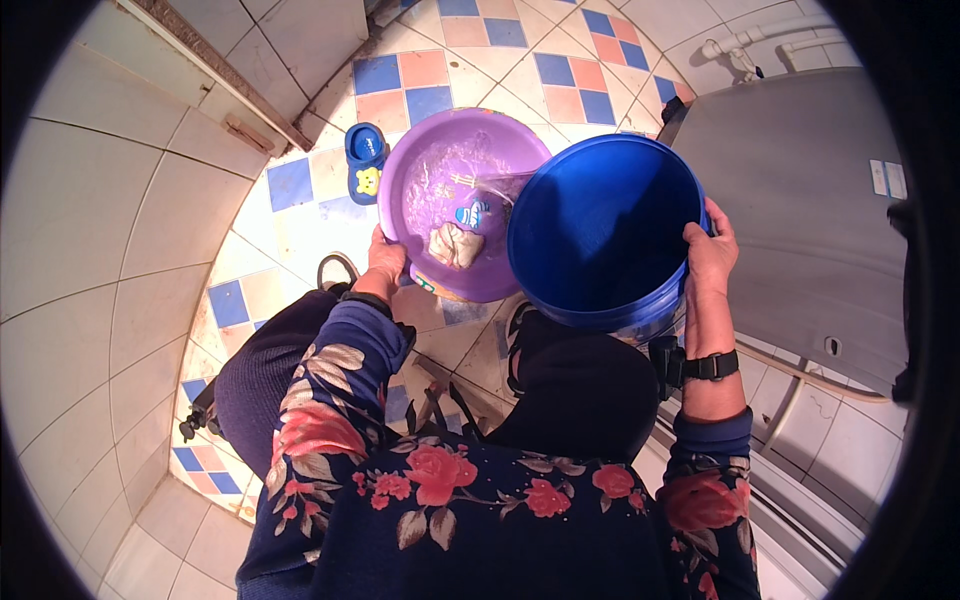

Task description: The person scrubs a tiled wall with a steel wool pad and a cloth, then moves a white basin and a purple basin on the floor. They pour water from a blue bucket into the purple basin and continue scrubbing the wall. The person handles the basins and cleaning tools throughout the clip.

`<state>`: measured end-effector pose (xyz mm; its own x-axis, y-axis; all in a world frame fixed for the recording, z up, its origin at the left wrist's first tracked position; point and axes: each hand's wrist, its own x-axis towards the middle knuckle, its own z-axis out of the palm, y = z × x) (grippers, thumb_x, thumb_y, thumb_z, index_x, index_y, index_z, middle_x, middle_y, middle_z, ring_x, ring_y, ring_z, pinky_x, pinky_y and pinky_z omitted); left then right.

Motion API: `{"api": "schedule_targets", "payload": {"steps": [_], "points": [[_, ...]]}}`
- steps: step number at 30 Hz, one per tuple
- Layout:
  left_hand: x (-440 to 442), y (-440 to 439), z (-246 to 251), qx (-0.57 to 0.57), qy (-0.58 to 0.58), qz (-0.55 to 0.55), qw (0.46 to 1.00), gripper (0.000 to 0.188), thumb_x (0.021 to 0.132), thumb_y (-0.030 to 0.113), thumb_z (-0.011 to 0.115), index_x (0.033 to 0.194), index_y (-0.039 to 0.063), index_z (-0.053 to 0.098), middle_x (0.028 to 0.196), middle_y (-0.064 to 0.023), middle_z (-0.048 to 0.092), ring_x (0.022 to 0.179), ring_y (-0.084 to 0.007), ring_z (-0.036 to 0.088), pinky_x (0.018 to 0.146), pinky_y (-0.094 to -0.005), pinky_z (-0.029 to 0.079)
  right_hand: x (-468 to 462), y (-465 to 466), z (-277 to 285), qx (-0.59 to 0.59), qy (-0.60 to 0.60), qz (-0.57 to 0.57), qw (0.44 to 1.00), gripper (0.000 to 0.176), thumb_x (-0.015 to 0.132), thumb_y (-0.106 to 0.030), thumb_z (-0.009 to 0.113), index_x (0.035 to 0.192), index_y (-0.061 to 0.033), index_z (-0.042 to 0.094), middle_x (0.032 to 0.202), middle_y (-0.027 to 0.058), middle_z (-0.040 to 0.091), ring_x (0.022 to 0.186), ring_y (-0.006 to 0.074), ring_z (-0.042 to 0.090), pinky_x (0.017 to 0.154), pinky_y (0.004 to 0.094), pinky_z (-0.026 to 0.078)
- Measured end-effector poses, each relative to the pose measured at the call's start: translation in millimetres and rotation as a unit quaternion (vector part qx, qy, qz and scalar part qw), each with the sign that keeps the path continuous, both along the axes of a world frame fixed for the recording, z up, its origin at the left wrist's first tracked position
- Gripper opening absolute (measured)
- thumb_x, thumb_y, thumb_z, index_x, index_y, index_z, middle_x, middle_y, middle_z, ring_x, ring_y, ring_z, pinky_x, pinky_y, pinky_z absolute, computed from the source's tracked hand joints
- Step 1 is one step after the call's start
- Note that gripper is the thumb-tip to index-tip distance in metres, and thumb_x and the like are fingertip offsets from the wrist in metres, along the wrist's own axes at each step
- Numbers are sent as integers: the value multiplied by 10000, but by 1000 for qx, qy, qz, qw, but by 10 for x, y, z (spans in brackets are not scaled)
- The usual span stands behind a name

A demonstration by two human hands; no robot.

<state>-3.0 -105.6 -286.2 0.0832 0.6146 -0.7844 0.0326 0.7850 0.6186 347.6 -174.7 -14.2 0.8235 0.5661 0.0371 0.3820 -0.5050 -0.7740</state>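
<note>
A purple plastic basin rests on the tiled floor with water and a wadded pale cloth in it. At the basin's near left rim, my left hand grips the edge. My right hand holds the right rim of a blue plastic bucket, tilted so its mouth faces up towards me. The bucket's left side overlaps the basin's right rim, and a clear stream of water runs at that edge into the basin. The bucket's inside is partly in shadow, and I see no water in it.
A blue slipper with a yellow bear lies left of the basin. Tiled walls rise at the left. A large grey panel stands at the right, with white pipes behind it. My knees and shoes are close to the basin.
</note>
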Motion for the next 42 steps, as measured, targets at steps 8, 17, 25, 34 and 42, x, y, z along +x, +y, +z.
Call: {"api": "schedule_targets", "payload": {"steps": [8,17,25,34,42], "points": [[16,-7,33,-2,28,-4,1000,637,739,31,530,1271,270,273,1090,-62,496,939,-247,517,711,-442,452,-3,39,-21,1,-19,-6,1000,413,602,0,577,1013,-34,591,1079,104,507,943,189,528,834,264,403],[32,-9,199,-2,21,67,998,562,711,-12,549,1230,150,404,957,-96,592,807,-193,572,667,-287,466,85,233,-41,-27,-13,-1,1000,408,594,8,571,1000,-18,591,938,88,590,780,149,568,738,238,440],[42,10,293,-3,-5,87,996,576,715,-46,512,1241,168,410,966,-85,595,812,-179,574,666,-282,465,46,272,-11,-16,10,3,1000,401,607,29,558,1006,-7,581,898,83,595,737,131,568,706,229,448],[37,9,223,6,18,54,998,559,746,-23,476,1258,181,386,982,-108,596,840,-185,576,688,-278,458,73,174,-59,-2,5,15,1000,400,587,14,585,986,-16,593,949,89,570,797,152,564,744,246,443],[-5,-7,58,9,11,31,999,643,744,-49,438,1287,272,313,985,-98,562,778,-222,576,589,-366,510,89,215,-95,-36,-55,14,998,379,596,-6,588,974,-18,598,940,96,581,784,150,570,744,245,443]]}}
